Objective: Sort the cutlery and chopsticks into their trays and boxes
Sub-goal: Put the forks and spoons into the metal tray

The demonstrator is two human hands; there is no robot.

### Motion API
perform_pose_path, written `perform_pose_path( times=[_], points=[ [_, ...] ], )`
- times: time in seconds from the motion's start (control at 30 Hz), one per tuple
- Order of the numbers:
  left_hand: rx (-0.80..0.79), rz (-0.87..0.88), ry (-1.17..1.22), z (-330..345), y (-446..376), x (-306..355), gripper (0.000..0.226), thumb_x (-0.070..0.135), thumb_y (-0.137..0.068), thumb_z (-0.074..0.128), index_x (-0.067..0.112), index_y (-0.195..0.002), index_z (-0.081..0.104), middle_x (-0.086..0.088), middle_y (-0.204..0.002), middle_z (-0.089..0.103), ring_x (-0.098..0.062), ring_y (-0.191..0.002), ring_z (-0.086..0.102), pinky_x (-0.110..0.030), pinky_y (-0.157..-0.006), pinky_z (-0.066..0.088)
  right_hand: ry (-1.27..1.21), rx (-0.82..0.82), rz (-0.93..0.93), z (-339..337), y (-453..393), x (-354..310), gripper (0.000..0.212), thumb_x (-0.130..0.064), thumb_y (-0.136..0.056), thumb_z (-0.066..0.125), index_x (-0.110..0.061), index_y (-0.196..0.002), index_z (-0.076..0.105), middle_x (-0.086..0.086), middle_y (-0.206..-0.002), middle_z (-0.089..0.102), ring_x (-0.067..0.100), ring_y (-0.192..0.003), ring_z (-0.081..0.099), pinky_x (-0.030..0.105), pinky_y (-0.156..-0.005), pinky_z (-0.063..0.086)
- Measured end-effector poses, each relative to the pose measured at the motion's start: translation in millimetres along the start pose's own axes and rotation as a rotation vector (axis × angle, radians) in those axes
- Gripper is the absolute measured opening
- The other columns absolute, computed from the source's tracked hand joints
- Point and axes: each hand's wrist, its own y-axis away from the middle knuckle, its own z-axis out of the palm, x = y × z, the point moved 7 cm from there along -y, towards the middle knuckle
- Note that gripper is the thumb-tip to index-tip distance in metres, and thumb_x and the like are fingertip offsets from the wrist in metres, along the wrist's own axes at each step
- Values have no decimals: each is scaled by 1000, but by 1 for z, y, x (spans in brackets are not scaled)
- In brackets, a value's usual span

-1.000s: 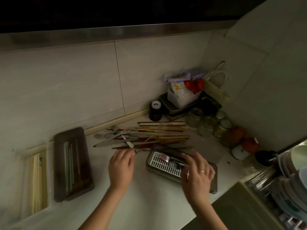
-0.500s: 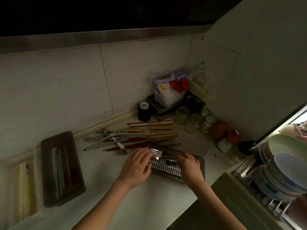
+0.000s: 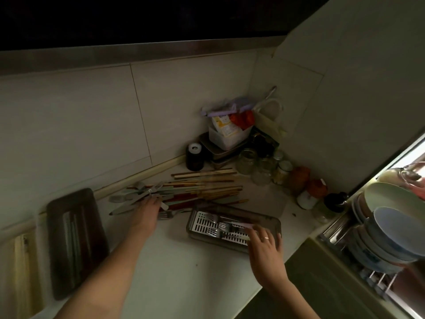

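At nine o'clock, at the far left edge of the desk point(image 3: 179, 279), a pale box point(image 3: 23, 268) holds light wooden chopsticks laid lengthwise. Just right of it lies a dark brown tray point(image 3: 76, 240) with a few long greenish and dark sticks inside.

The left hand point(image 3: 147, 212) reaches toward eleven o'clock into the loose pile point(image 3: 184, 192) of cutlery and chopsticks by the wall. Its fingers lie among the pale knife and fork handles, but whether they grip any of them I cannot tell. A small fork point(image 3: 166, 214) lies on the desk just right of that hand, between it and the slotted tray.

The pile spreads rightward: grey-green handled cutlery on its left, red and wooden chopsticks fanned out toward one o'clock, some of their ends lying just behind the slotted tray.

The dark tray with a white slotted insert point(image 3: 232, 224) sits at centre right, with several forks lying on the insert. The right hand point(image 3: 264, 247) rests at its near right corner, fingertips pinching a lilac-handled piece point(image 3: 241, 226) that lies across the insert.

Beyond, at twelve to one o'clock, the corner is crowded: a dark jar with a white lid point(image 3: 195, 156), a white tub of packets point(image 3: 227, 134) stacked on metal containers, and glass jars point(image 3: 262, 164) just beside the chopstick ends. At three o'clock a rack point(image 3: 358, 261) holds stacked bowls and plates.
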Motion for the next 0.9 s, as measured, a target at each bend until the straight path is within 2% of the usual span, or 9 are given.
perform_pose_path(
  times=[0.07,0.17,0.3,0.4,0.53,0.63,0.7,0.77,0.9],
  points=[
    [-81,-31,-8,4,-14,-5,50,13,-98,39,12,-147,26,-9,-151,32,-24,-137,33,-33,-113,27,-23,-8,14,0,4,2,41,-26,-101,29,-37,-141,29,-6,-152,27,17,-143,18,47,-118,-2],
    [-125,-37,-46,7,-24,-4,44,19,-96,43,12,-140,37,-12,-142,41,-27,-128,43,-36,-106,38,-35,-2,40,2,12,7,43,-28,-100,32,-40,-141,28,-10,-151,27,15,-143,18,45,-117,0],
    [-34,32,-113,8,-26,-6,40,18,-93,49,17,-133,44,-10,-136,47,-23,-121,49,-33,-99,44,-69,5,95,8,23,14,41,-32,-100,33,-44,-138,28,-14,-148,27,13,-142,19,46,-118,4],
    [-25,74,-33,11,-22,-8,36,15,-92,52,14,-128,50,-10,-131,54,-23,-119,51,-31,-100,43,-41,-17,129,10,27,10,42,-32,-100,34,-42,-140,27,-12,-151,27,15,-144,17,48,-118,2],
    [106,184,116,-15,-6,2,39,2,-72,73,10,-110,66,-14,-107,66,-31,-102,60,-36,-79,53,35,50,148,-4,28,-8,43,-27,-99,37,-41,-139,32,-13,-147,34,16,-142,21,54,-111,-15],
    [236,363,99,-47,15,38,53,-9,-51,81,7,-101,72,-13,-91,70,-33,-88,65,-38,-61,57,10,168,49,-20,24,-34,48,-16,-94,48,-34,-138,39,-10,-142,44,15,-137,35,55,-113,-15],
    [298,502,118,-66,33,69,54,-10,-47,83,8,-98,73,-9,-88,71,-27,-83,67,-33,-56,57,-1,229,-88,-30,20,-56,64,-9,-86,61,-29,-142,36,-6,-144,46,16,-133,43,57,-114,-7],
    [325,618,137,-74,54,99,51,-6,-46,85,9,-94,75,-5,-85,72,-20,-79,69,-25,-52,56,94,265,-249,-36,16,-78,78,-13,-80,71,-30,-145,31,-6,-145,45,16,-133,44,60,-109,1],
    [320,724,246,-78,84,143,29,4,-63,83,11,-90,75,-1,-84,73,-17,-78,69,-27,-52,56,150,241,-283,-35,5,-86,50,-29,-83,68,-30,-130,52,-8,-126,61,18,-125,53,63,-109,9]
  ],
)
